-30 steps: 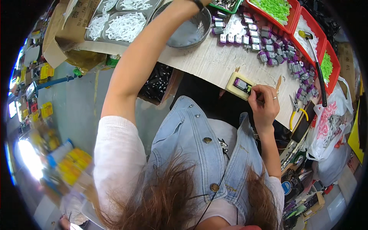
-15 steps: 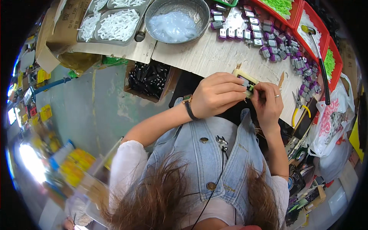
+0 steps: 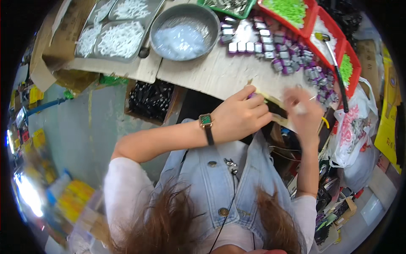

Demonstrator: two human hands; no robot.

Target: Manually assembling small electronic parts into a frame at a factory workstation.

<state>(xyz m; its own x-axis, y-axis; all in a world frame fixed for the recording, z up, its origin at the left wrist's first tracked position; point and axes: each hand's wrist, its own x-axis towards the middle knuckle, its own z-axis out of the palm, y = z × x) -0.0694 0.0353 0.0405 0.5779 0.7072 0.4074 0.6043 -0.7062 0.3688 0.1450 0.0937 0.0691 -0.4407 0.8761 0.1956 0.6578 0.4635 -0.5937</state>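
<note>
My left hand [image 3: 242,113], with a watch at the wrist, is at the front edge of the table with its fingers curled. Between them shows a bit of a small purple part [image 3: 251,95]; the rest is covered by the fingers. Right beside it, at the table edge, a pale yellow block [image 3: 270,99] is partly hidden by this hand. My right hand [image 3: 303,109] is off to the right of the block, above the table edge. It is smeared by motion, so its fingers and anything in them cannot be made out.
Rows and a heap of small grey-and-purple parts [image 3: 285,55] cover the table's right. A metal bowl [image 3: 211,42] with clear bags and a tray of white pieces [image 3: 120,38] stand left. Red bins [image 3: 312,25] line the back right, under a hammer [image 3: 341,84]. Yellow pliers handles [image 3: 325,122] show right.
My right hand has left the block and swung to the right. My left hand has turned and curled, shifting slightly left. The whole view has shifted a little.
</note>
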